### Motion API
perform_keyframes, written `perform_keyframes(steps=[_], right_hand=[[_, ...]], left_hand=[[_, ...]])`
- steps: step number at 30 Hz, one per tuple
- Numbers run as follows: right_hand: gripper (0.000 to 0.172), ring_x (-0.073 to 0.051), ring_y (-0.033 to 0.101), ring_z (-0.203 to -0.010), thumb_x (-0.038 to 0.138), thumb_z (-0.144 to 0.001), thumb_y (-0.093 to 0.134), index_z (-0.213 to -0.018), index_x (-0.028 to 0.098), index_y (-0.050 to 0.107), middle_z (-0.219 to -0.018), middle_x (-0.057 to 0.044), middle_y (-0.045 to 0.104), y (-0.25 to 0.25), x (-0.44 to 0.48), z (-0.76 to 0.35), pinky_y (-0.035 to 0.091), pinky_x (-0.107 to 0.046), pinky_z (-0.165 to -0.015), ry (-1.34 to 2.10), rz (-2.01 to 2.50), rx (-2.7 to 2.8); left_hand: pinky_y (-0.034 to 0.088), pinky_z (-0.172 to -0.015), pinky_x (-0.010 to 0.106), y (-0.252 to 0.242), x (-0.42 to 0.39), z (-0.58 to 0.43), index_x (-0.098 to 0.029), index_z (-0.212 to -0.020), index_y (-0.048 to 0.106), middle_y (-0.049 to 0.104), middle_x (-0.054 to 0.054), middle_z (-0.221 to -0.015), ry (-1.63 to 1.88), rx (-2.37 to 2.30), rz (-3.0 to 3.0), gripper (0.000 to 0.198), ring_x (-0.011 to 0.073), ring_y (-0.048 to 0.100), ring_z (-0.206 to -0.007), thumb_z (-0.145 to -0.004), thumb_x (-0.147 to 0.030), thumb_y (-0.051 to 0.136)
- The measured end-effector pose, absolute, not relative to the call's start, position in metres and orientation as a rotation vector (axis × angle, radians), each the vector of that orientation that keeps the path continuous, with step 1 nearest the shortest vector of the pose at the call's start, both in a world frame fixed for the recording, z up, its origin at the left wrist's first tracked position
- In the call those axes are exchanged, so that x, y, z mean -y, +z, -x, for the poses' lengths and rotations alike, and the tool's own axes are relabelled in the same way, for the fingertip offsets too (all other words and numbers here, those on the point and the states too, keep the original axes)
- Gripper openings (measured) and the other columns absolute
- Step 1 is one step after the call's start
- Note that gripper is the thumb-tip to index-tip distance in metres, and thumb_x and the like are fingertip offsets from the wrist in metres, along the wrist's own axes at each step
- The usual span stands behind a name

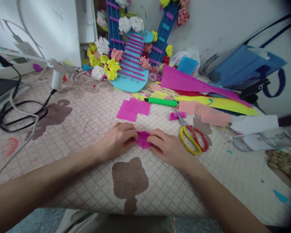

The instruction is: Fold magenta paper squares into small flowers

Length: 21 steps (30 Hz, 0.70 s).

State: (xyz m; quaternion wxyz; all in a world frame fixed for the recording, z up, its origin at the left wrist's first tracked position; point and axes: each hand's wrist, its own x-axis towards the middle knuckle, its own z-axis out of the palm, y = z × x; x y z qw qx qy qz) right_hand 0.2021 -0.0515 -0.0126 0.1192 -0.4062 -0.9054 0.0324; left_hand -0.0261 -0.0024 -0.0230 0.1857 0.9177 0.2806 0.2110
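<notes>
Between my two hands is a small piece of magenta paper (143,139), partly folded, with one corner pointing towards me. My left hand (120,138) pinches its left side and my right hand (168,146) pinches its right side. The fingers hide both ends of it. Just beyond my left hand lie flat magenta paper squares (127,110), overlapping. Scissors (192,136) with one yellow and one red handle rest to the right of my right hand, blades pointing away. A rolled magenta paper piece (176,116) lies by the blade tips.
A green marker (162,102) lies beyond the squares, beside peach paper (203,113) and long coloured sheets (199,84). Decorated blue cutouts with paper flowers (133,64) lean at the back. A black cable (21,113) coils at left. A clear bottle (266,139) lies at right.
</notes>
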Motion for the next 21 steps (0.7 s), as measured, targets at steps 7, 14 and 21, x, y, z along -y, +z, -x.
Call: perform_keyframes(steps=[7, 14, 21], right_hand=[[0.017, -0.017, 0.056, -0.084, 0.021, -0.095, 0.043, -0.091, 0.018, 0.059, -0.095, -0.006, 0.059, -0.022, 0.058, -0.197, 0.044, -0.029, -0.066, 0.205, 1.194, 2.595], [0.007, -0.014, 0.053, -0.079, 0.013, -0.087, 0.052, -0.084, 0.019, 0.053, -0.090, -0.002, 0.054, -0.021, 0.060, -0.190, 0.043, -0.026, -0.068, 0.591, 1.382, 2.231], [0.010, -0.012, 0.051, -0.077, 0.010, -0.083, 0.055, -0.085, 0.019, 0.054, -0.090, -0.001, 0.051, -0.017, 0.057, -0.193, 0.040, -0.025, -0.065, 0.715, 1.379, 2.170]], left_hand=[[0.042, -0.076, 0.031, -0.025, 0.007, 0.025, -0.016, -0.086, 0.063, 0.059, 0.003, -0.088, 0.626, -0.812, -2.507, 0.009, 0.0174, 0.055, -0.085, -0.082, -0.008, 0.060], [0.044, -0.072, 0.029, -0.024, 0.007, 0.023, -0.014, -0.077, 0.063, 0.057, 0.004, -0.081, 0.695, -0.879, -2.371, 0.007, 0.0165, 0.054, -0.080, -0.082, -0.011, 0.059], [0.043, -0.071, 0.028, -0.025, 0.006, 0.022, -0.013, -0.075, 0.061, 0.056, 0.004, -0.080, 0.710, -0.903, -2.350, 0.006, 0.0156, 0.053, -0.078, -0.081, -0.011, 0.059]])
